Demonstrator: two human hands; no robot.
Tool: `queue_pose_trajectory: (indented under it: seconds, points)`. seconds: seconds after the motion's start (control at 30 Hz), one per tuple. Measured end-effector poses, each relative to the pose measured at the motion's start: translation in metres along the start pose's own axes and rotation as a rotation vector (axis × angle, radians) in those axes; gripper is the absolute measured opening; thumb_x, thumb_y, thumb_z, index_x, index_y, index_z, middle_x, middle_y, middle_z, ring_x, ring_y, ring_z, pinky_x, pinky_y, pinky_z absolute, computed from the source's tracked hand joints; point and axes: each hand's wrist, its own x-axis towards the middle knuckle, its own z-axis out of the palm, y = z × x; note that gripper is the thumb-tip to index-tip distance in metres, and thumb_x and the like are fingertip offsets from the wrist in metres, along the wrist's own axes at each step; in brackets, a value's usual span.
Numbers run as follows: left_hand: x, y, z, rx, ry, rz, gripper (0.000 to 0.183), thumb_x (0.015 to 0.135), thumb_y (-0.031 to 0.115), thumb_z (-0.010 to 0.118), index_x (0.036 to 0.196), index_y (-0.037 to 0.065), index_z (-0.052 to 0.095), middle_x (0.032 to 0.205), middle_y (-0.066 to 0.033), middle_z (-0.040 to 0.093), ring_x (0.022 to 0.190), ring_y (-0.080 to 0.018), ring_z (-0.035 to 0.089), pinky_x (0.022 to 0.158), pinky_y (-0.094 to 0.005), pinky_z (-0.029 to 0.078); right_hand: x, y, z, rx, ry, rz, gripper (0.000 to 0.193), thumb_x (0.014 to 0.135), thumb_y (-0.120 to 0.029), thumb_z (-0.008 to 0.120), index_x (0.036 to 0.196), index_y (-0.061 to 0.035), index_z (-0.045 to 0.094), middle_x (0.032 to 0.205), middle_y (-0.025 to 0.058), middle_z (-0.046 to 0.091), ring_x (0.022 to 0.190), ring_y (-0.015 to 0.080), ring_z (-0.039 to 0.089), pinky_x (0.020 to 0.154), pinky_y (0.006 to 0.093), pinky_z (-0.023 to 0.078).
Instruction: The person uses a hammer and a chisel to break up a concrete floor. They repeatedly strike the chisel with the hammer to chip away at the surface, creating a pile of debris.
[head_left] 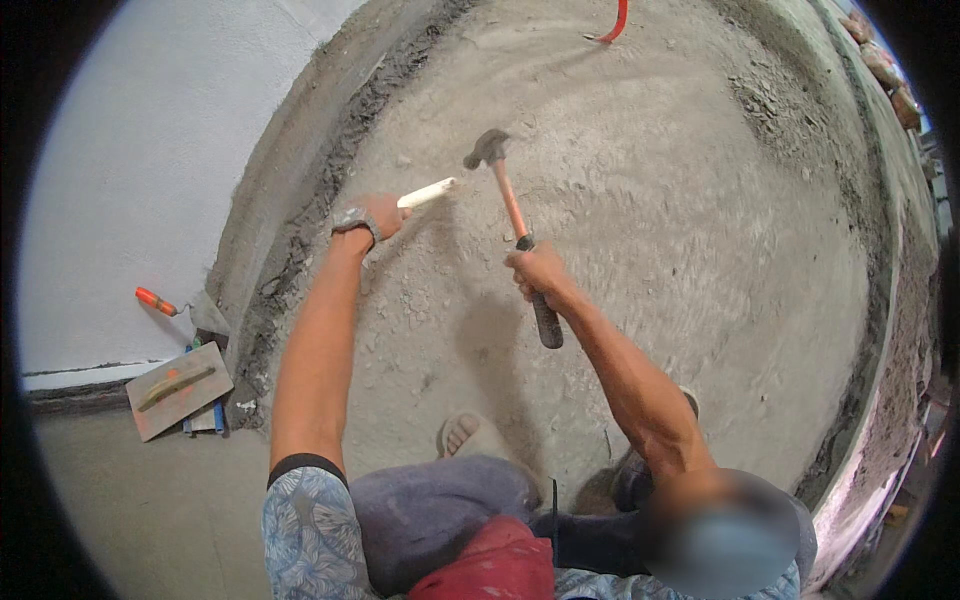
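My right hand (538, 268) is closed around the black grip of a claw hammer (511, 200). The hammer's dark metal head is raised toward the far side, and its shaft is orange-brown. In my left hand (380, 216) is a short, pale cream stick or tube (428, 193); whether it is hollow I cannot tell. Its free end points right, toward the hammer head, with a gap between the two. Both hands are over the rough grey cement floor (640, 300). The far end of the stick looks close to this surface, but contact is unclear.
A flat float (185, 400) with a bar handle lies at the left, near an orange-handled trowel (157, 301) by the white wall (170, 150). A red curved tube (620, 18) rises at the far side. Loose rubble (775, 105) lies far right, with bricks (880, 65) beyond.
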Motion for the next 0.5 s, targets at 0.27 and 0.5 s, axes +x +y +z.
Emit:
queue_pose_trajectory:
  seconds: [0.27,0.5]
  points:
    - [0.005,-0.002,0.010,-0.168,0.039,0.126,0.042,0.096,0.041,0.050,0.118,0.007,0.061,0.100,-0.0190,0.067,0.092,-0.0344,0.063,0.080,-0.0453,0.046,-0.043,-0.050,-0.032,0.221,0.111,-0.392,0.021,0.082,-0.014,0.064,0.068,-0.0044,0.052,0.055,0.0013,0.050,0.043,0.0097,0.047,0.039,0.0281,0.039]
    - [0.014,-0.003,0.015,-0.190,0.038,0.154,0.042,0.096,0.040,0.049,0.116,0.005,0.060,0.096,-0.0191,0.067,0.089,-0.0339,0.063,0.078,-0.0453,0.045,-0.026,-0.016,0.007,0.100,0.135,-0.240,0.019,0.082,-0.013,0.063,0.070,-0.0042,0.052,0.056,0.0002,0.049,0.042,0.0109,0.046,0.039,0.0293,0.039]
